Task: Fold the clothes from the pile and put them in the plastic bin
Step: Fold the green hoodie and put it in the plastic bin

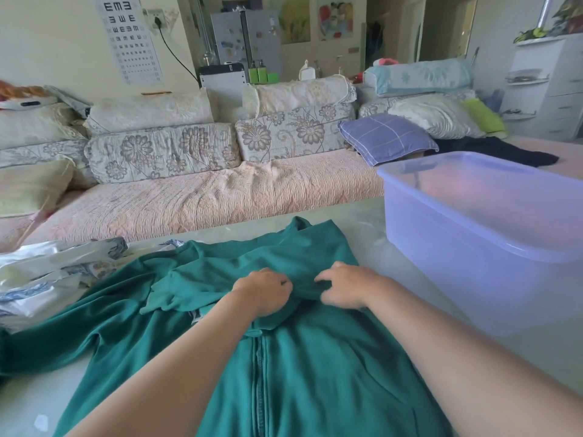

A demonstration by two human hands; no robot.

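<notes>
A green zip-front garment [299, 367] lies spread on the pale table [372, 247], its zipper running toward me and one sleeve trailing off to the left. My left hand [265, 293] and my right hand [344, 287] sit close together near the garment's middle, each pinching a fold of the green fabric. A pile of white and blue-patterned clothes [47, 275] lies at the left edge of the table. The translucent blue plastic bin [492, 234] stands on the table to the right, with nothing visible inside.
Beyond the table runs a sofa [205, 197] with a pink cover, floral cushions and a blue checked pillow [386, 138]. A dark garment [495, 151] lies on the sofa behind the bin. White drawers [549, 86] stand at far right.
</notes>
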